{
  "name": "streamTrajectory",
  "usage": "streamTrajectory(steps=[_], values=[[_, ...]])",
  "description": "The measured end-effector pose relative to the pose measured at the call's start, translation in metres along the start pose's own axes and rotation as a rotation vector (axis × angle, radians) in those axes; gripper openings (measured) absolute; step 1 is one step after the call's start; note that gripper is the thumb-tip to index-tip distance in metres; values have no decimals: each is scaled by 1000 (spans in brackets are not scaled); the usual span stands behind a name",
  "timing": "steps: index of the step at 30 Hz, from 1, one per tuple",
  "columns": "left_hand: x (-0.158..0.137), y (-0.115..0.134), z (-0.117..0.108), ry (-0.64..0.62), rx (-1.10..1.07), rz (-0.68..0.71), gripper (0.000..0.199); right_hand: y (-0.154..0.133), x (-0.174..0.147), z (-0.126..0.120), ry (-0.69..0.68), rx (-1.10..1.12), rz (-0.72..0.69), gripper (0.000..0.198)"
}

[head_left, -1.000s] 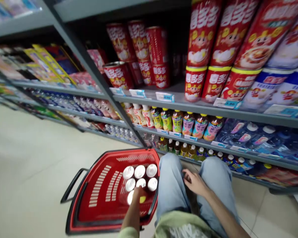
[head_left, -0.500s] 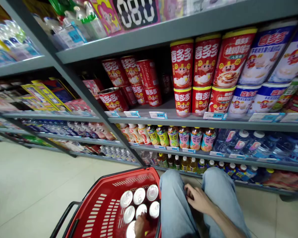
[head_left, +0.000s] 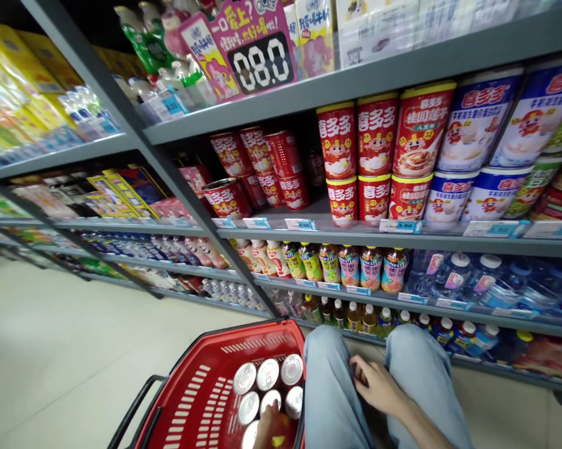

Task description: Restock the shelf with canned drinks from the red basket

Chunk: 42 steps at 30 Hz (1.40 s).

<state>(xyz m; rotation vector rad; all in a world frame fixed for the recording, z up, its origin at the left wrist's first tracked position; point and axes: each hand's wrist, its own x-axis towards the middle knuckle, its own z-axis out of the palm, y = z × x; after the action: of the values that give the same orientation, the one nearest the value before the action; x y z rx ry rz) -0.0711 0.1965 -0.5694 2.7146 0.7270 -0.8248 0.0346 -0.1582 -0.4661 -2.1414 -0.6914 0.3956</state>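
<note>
My left hand (head_left: 266, 426) reaches into the red shopping basket (head_left: 182, 399) at the bottom of the view. Its fingers are closed around a red can (head_left: 281, 430) with a patch of yellow on it, partly hidden by the hand. Several cans stand upright around it, their silver lids up, such as the can lid (head_left: 268, 374) behind my fingertips. Between my bent knees hangs my right hand (head_left: 374, 381), empty, with loosely bent fingers apart and touching the inside of the left knee (head_left: 330, 374).
Ahead stands a grey shelf rack (head_left: 337, 234). Red stacked cans (head_left: 339, 143) and blue-and-white cans (head_left: 479, 125) fill part of one level, with tea bottles (head_left: 348, 265) below. The basket's black handle (head_left: 135, 408) leans out left above the pale floor (head_left: 75, 374).
The view has tilted up and turned left, so the shelves sit lower and further right. My left hand stays among the cans, with more of the red-and-yellow can showing. My right hand keeps its pose.
</note>
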Motion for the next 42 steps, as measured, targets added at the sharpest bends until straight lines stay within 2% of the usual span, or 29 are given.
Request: streamTrajectory(steps=[6,11,16,22,28,32,35,38,42], values=[[-7,-7,-9,-53,-8,-9,98,9,-6,3,-9,14,-35,32],[-24,-9,-31,0,-30,2,86,12,-6,4,-25,26,-65,32],[-48,-8,-68,99,-31,32,74,6,-5,8,-28,33,-66,31],[-65,5,-125,252,-35,116,62,-2,-8,4,14,78,-71,27],[-94,43,-191,496,-169,237,61,-1,-6,1,67,140,-70,26],[-115,73,-228,668,-415,418,55,0,-4,2,88,232,-61,25],[-120,96,-244,736,-639,540,55,1,0,2,120,375,-52,27],[-113,125,-247,660,-858,680,57,1,4,2,148,560,-41,47],[-96,176,-229,381,-1207,809,62,-2,7,0,184,815,-5,80]])
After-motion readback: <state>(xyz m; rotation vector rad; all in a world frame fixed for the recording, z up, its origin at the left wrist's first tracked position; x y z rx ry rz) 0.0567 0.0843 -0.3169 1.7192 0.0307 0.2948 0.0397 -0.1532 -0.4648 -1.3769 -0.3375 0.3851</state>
